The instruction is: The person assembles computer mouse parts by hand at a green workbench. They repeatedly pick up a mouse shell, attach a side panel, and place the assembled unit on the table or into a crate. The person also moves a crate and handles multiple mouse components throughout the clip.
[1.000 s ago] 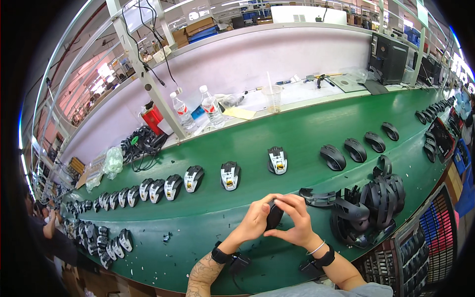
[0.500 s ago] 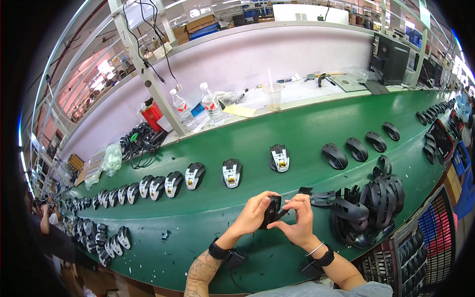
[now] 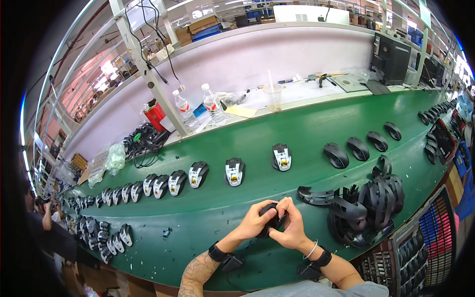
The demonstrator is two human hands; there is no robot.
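Note:
A black computer mouse [image 3: 271, 226] is between my two hands, low over the green belt. My left hand [image 3: 253, 221] is closed around its left side, with the thumb on top. My right hand [image 3: 291, 228] is closed on the other side, thumb and fingers pressing near its edge. Fingers cover much of the mouse, so I cannot see whether a separate part is being fitted. To the right lies a pile of curved black mouse shells [image 3: 378, 198], with one loose shell [image 3: 316, 196] nearest my right hand.
Beyond my hands runs a row of opened mice with white inner frames [image 3: 234, 172]. Several closed black mice [image 3: 336, 155] stand farther right. More mice [image 3: 117, 242] cluster at left. A black crate [image 3: 413, 247] sits at lower right. Bottles [image 3: 213, 105] stand on the back ledge.
Both hands have moved slightly down and closed tighter around the mouse. The right fingers, formerly pinching at its edge, now wrap over it. The view has shifted a little.

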